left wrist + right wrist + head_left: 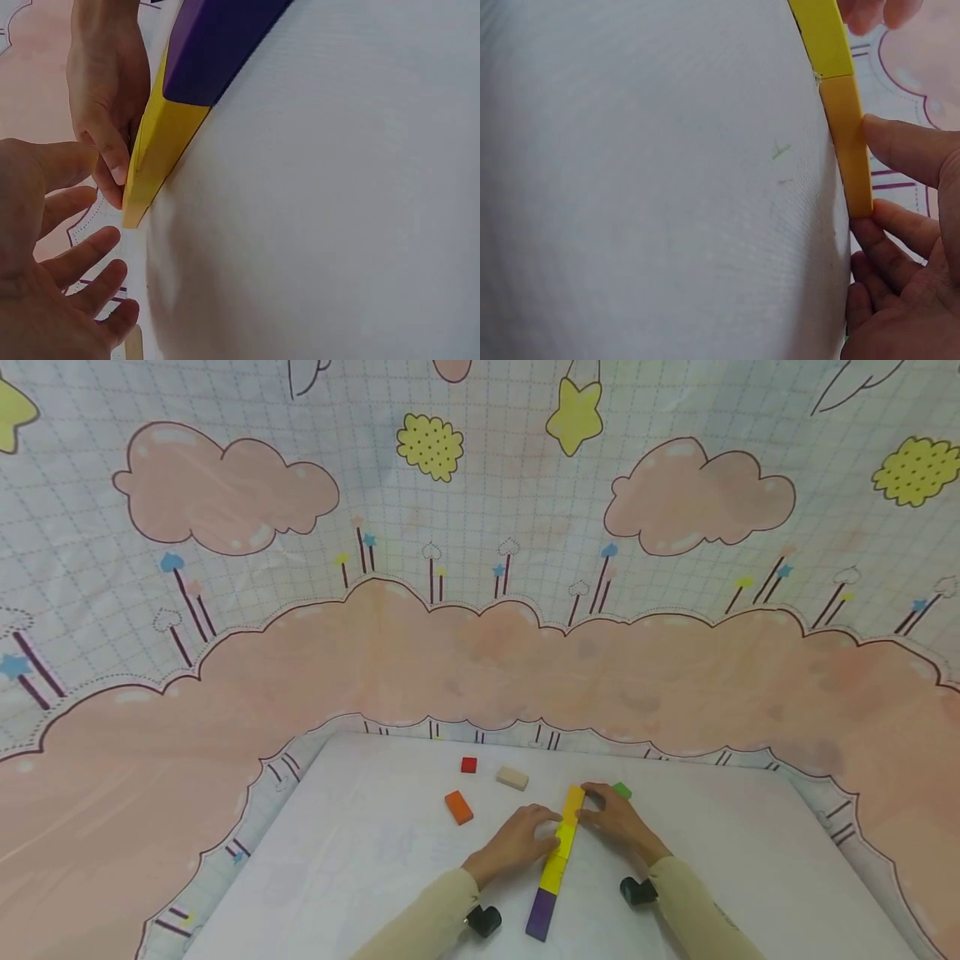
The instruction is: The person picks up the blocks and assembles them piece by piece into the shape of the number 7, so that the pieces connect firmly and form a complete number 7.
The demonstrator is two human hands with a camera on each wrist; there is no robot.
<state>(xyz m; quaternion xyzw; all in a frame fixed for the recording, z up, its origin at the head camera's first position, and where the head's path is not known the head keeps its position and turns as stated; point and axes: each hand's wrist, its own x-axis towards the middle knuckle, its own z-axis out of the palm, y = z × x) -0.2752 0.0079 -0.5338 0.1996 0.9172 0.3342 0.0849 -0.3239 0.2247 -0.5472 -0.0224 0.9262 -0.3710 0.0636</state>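
In the head view, a row of four blocks lies on the white worktop (360, 868), slanting away from the person: a purple block (542, 914) at the near end, then a near yellow block (553, 875), a far yellow block (566, 842) and an amber block (574, 800) at the far end. The left hand (517, 839) is on the left of the row, its fingers loosely spread beside the far yellow and amber blocks. The right hand (618, 818) holds the amber block from the right, at its far end. Behind that hand a green block (622, 790) shows in part. Left of the row lie a red block (468, 765), a beige block (512, 777) and an orange block (459, 807), each apart from the others. A printed cloth (480, 668) with clouds and stars rises behind the worktop.

In the left wrist view, the left hand's fingers are spread apart and slightly bent; whether any of them touches the row cannot be told. The purple block is nearest.

In the right wrist view, the right hand has its thumb on the amber block's side and fingertips at its end. The amber block meets the far yellow block end to end. Small green marks (780, 151) show on the worktop.
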